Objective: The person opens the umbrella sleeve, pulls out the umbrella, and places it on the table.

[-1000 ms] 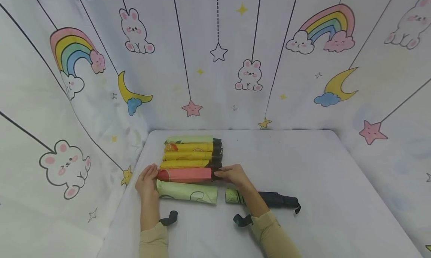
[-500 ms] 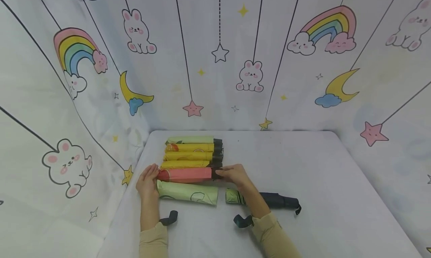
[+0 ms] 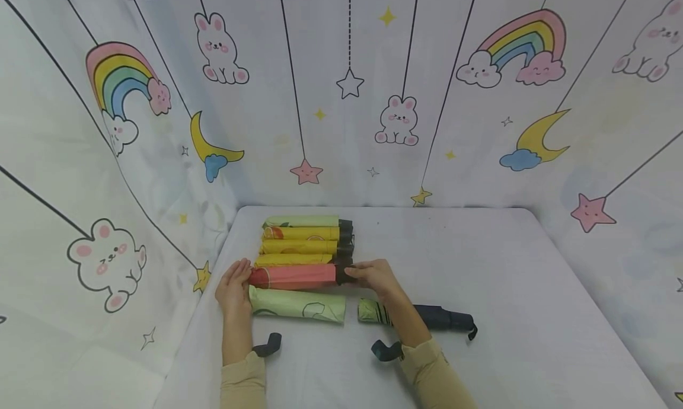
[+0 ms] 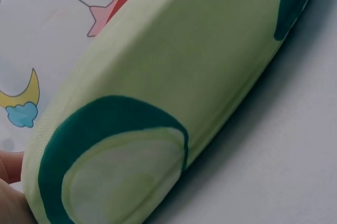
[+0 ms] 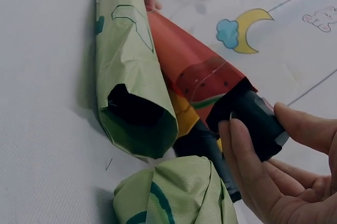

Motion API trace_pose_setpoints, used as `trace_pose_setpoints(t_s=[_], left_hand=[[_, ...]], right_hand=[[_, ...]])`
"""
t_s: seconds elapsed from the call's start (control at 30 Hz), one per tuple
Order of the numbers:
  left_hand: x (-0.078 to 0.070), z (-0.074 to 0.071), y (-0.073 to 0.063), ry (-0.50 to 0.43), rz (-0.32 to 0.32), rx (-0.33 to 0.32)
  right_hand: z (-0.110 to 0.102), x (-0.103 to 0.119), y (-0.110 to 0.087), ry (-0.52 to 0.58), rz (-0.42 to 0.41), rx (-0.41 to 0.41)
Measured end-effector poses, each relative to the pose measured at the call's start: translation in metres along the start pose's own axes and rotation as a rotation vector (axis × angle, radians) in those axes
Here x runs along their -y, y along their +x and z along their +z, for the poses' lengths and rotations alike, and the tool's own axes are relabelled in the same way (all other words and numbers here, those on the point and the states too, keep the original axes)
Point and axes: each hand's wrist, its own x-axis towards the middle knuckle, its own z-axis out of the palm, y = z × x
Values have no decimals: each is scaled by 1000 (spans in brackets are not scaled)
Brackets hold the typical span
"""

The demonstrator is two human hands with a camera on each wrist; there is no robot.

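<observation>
A folded umbrella in a watermelon-print sleeve [image 3: 299,276] lies across both hands, at the near side of a row of sleeved umbrellas. My right hand [image 3: 376,277] pinches its black end [image 5: 255,121] between thumb and fingers. At its left end my left hand [image 3: 233,284] holds the sleeve with its fingertips, mostly hidden in the left wrist view. Nearer to me lies a light green umbrella sleeve [image 3: 297,305] with dark green print; its open mouth [image 5: 139,124] faces right. Under my right forearm rests a folded umbrella [image 3: 440,318] with a green canopy and dark handle.
Behind the watermelon-print one, several yellow-sleeved umbrellas [image 3: 299,247] and a green-sleeved umbrella [image 3: 301,221] lie side by side, dark ends to the right. The white table [image 3: 512,267] meets a cartoon-printed curtain [image 3: 341,130] at its back edge.
My right hand has eased slightly to the right along the black end, and that end has risen a little. The left hand and the other umbrellas stay in place.
</observation>
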Motion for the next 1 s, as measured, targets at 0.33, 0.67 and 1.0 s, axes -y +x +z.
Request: trace_pose_setpoints(t_s=[0.33,0.67,1.0], left_hand=[[-2,0,-1,-12,-15,25],[-4,1,-3,-3,-22,36],[-3,1,-3,-18,-19,16]], right_hand=[[-3,2,-3,22,-7,-13],[-7,1,-3,18,8,-12],[-10,3,-6,47,2,1]])
